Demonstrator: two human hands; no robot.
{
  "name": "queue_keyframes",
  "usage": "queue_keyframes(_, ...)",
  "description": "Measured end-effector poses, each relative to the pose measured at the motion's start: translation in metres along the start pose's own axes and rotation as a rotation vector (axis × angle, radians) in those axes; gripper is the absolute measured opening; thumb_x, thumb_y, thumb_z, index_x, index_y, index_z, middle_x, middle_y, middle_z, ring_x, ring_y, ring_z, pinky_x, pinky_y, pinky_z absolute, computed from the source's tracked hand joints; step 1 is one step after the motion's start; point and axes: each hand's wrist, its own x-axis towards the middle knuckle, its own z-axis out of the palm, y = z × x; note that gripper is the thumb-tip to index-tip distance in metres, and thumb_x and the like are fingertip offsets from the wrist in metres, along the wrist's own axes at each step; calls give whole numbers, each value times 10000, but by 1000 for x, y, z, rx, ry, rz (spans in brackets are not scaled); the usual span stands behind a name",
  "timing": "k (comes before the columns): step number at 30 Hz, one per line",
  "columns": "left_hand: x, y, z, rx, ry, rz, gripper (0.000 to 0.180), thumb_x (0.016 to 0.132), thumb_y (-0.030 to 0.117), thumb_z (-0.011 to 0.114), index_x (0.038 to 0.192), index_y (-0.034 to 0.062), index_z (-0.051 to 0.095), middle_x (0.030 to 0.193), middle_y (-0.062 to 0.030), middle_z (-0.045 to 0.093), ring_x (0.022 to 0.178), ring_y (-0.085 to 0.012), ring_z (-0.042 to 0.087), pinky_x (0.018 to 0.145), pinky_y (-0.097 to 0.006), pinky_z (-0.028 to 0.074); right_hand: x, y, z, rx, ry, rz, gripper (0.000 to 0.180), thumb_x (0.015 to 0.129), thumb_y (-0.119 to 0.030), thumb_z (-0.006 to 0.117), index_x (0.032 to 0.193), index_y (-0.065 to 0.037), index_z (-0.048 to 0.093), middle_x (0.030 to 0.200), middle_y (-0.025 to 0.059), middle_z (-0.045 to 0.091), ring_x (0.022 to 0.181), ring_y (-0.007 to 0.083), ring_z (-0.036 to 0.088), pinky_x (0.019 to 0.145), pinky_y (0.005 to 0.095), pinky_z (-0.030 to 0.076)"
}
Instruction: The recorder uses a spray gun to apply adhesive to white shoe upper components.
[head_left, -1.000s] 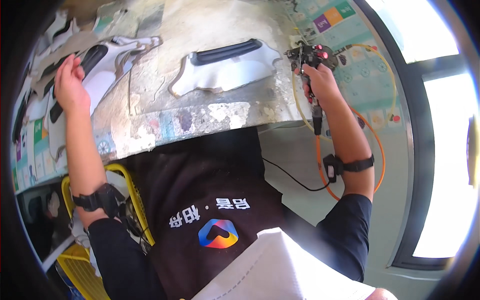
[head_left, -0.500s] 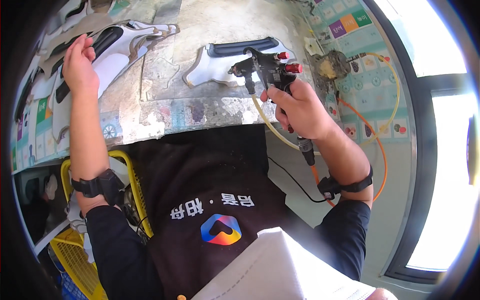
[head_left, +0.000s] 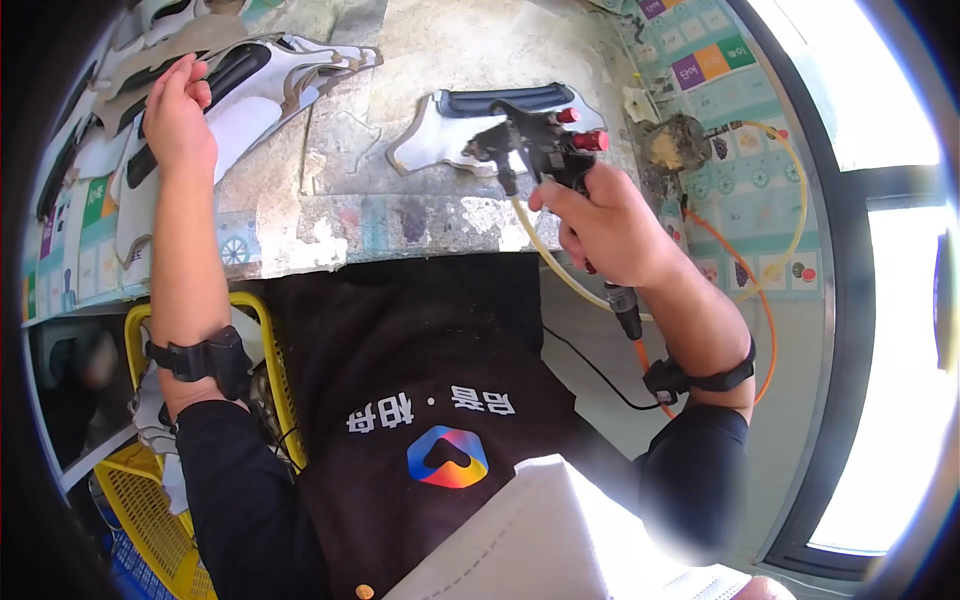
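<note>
Head view: your right hand [head_left: 610,225] has swung the spray gun [head_left: 540,145] over the white-and-navy shoe-upper piece [head_left: 440,135].
Fingers clench its grip; left hand [head_left: 180,120], loosely curled, rests on stacked pieces [head_left: 265,85].

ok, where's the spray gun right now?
In the head view the spray gun is upper right of centre, gripped in the right hand, its nozzle over the white shoe piece on the workbench.

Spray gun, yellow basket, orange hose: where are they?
spray gun [head_left: 540,150], head view, on its black body.
yellow basket [head_left: 150,490], head view, on its mesh side.
orange hose [head_left: 768,325], head view, on its curve.
</note>
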Motion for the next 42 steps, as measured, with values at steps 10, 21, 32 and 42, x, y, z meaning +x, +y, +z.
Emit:
queue_keyframes(10, -4, 2, 10, 13, -35, 16, 270, 979, 112, 619, 1175, -69, 657, 989, -100, 699, 706, -108, 543, 661, -232, 432, -14, 34, -22, 125, 66, 51, 243, 979, -228, 595, 989, 11, 641, 555, 15, 510, 445, 114, 499, 436, 306, 379)
queue_keyframes(21, -8, -11, 10, 200, -123, 42, 204, 996, 134, 624, 1115, -29, 660, 941, -74, 674, 662, -75, 518, 600, -209, 425, 34, 43, -9, 146, 150, -31, 270, 956, -255, 652, 984, 6, 592, 627, 43, 542, 496, 148, 523, 482, 346, 420)
queue_keyframes(32, -78, -4, 83, 851, -905, 587, 209, 981, 154, 590, 1048, -1, 713, 1039, -130, 709, 970, -266, 675, 883, -340, 518, 16, 208, -65, -520, 819, -277, 553, 965, -175, 616, 1495, -117, 467, 1210, 196, 609, 919, 426, 663, 796, 469, 545)
queue_keyframes(42, -151, -57, 245, 1399, -1485, 393, 323, 981, 244, 576, 1188, 33, 707, 1139, -188, 719, 1088, -346, 670, 960, -407, 518, 41, 246, -51, -474, 1043, 36, 659, 939, -189, 635, 1550, -255, 398, 1373, 111, 533, 1034, 375, 664, 823, 473, 559)
